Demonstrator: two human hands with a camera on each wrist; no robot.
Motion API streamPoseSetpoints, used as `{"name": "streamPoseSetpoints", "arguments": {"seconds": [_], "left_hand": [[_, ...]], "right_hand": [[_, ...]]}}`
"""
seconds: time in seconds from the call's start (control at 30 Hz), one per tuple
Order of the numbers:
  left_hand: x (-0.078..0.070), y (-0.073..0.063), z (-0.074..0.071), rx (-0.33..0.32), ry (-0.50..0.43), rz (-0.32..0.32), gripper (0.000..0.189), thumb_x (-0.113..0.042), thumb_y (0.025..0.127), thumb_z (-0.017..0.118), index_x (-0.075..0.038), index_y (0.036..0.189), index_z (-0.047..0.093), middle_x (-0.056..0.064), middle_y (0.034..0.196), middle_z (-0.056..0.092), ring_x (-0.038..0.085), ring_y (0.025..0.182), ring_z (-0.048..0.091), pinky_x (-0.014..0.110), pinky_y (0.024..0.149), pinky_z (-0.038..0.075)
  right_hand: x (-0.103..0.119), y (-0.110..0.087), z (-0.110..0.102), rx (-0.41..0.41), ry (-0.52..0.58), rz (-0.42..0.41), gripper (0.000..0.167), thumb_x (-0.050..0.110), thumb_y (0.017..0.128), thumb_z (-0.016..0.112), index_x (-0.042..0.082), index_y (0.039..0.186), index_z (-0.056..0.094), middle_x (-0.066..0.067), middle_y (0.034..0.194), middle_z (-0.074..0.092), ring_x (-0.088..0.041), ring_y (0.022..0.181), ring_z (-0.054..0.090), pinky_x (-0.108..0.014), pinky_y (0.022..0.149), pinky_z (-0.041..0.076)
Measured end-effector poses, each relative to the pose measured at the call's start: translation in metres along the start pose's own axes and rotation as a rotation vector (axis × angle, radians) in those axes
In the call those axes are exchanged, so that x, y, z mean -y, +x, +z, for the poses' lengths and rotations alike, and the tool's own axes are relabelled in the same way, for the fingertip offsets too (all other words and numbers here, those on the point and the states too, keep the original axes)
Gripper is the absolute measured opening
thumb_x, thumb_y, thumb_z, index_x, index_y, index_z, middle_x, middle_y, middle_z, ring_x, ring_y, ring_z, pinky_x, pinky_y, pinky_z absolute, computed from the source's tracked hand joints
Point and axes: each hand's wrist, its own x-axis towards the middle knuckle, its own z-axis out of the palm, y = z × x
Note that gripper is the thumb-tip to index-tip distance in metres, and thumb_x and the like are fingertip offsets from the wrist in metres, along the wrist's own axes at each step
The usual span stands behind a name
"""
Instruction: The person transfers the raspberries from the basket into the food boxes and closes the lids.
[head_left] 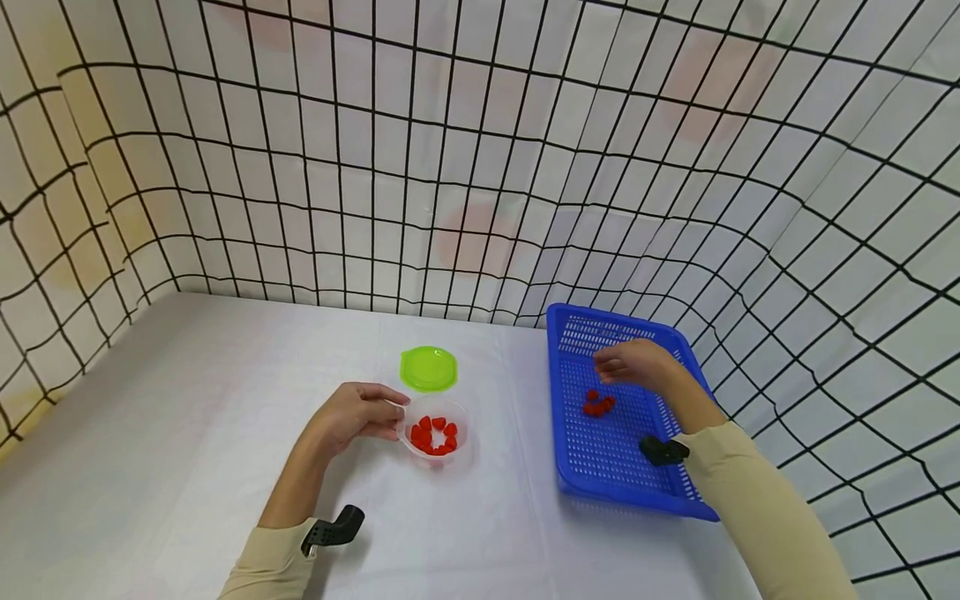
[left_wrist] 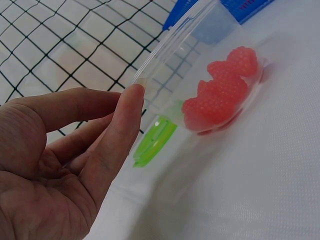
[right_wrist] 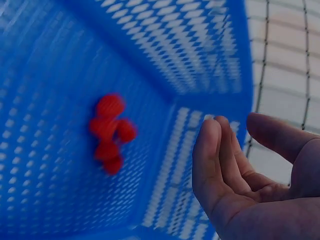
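One side of the tub [left_wrist: 200, 45], its left, is pinched between the thumb and fingers of the left hand [head_left: 356, 417]; that grip is closed at the rim and has hold of nothing else visible. The tub is clear, round and on the bench [head_left: 187, 417]. Inside, the tub berries [left_wrist: 215, 95], red and knobbly, form a loose ring as seen from above. The lid [head_left: 429, 369], green, is off and lies on the far side of the tub, just beside it.

The basket [head_left: 600, 458], blue and perforated, stands right of the tub and apart from it, long axis running front to back. The basket berries [right_wrist: 103, 128] lie bunched on its floor, left of middle. Count about five; the right wrist view is blurred, so the figure is provisional.

The right hand [head_left: 633, 362] is over the basket, entering from the right. Its grip is part open: fingers curved, thumb apart from the fingertips, nothing seen between.

Governing relation, as judged: the basket berries lie below the right grip and on its near side, not in contact. The right hand is much the nearer to them.

Markings: no brand, label or writing legible on tub, lid or basket.
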Motion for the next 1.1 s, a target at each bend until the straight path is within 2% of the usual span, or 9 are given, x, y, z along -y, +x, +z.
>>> {"name": "streamPoseSetpoints", "arguments": {"seconds": [0.2,0.3,0.43,0.5,0.73,1.1], "left_hand": [[-0.001,-0.001,-0.002,0.001,-0.004,0.006,0.033,-0.005,0.095,0.063,0.013,0.122,0.064,0.011,0.091,0.071,0.017,0.074,0.069,0.032,0.072,0.065],[-0.001,-0.001,-0.002,-0.004,-0.008,0.008,0.033,-0.004,0.094,0.063,0.014,0.121,0.064,0.010,0.090,0.071,0.016,0.073,0.069,0.032,0.071,0.065],[-0.001,-0.001,-0.002,-0.002,-0.008,0.007,0.032,-0.004,0.094,0.063,0.014,0.121,0.064,0.011,0.090,0.072,0.017,0.074,0.069,0.033,0.072,0.065],[0.000,-0.001,-0.002,-0.002,-0.009,0.003,0.032,-0.005,0.094,0.063,0.014,0.121,0.065,0.012,0.092,0.072,0.017,0.075,0.070,0.033,0.072,0.065],[-0.001,0.000,0.000,-0.015,-0.006,-0.009,0.032,-0.005,0.095,0.064,0.012,0.121,0.065,0.015,0.095,0.073,0.018,0.075,0.070,0.033,0.072,0.065],[0.000,0.000,0.000,-0.022,-0.009,-0.012,0.031,-0.005,0.094,0.064,0.012,0.120,0.066,0.011,0.091,0.073,0.018,0.074,0.070,0.033,0.071,0.065]], "right_hand": [[-0.022,0.003,-0.014,-0.034,0.026,0.090,0.047,0.014,0.105,0.053,-0.014,0.142,0.045,-0.008,0.102,0.068,-0.013,0.084,0.069,-0.033,0.092,0.061],[-0.032,0.004,-0.018,-0.045,0.029,0.122,0.050,0.015,0.106,0.051,-0.013,0.145,0.042,-0.016,0.114,0.067,-0.016,0.089,0.069,-0.034,0.093,0.060],[-0.047,0.007,-0.021,-0.047,0.030,0.166,0.049,0.015,0.108,0.045,-0.012,0.148,0.039,-0.028,0.133,0.058,-0.021,0.100,0.068,-0.033,0.093,0.060],[-0.053,0.008,-0.022,-0.053,0.033,0.186,0.049,0.015,0.108,0.044,-0.012,0.149,0.038,-0.029,0.134,0.057,-0.022,0.100,0.068,-0.032,0.092,0.060],[-0.070,0.010,-0.026,-0.057,0.063,0.225,0.049,0.016,0.109,0.043,-0.012,0.149,0.038,-0.019,0.113,0.065,-0.019,0.091,0.068,-0.030,0.089,0.061],[-0.084,0.014,-0.024,-0.023,0.177,0.242,0.053,0.017,0.107,0.050,-0.014,0.147,0.038,-0.014,0.102,0.067,-0.017,0.087,0.070,-0.030,0.088,0.062]]}}
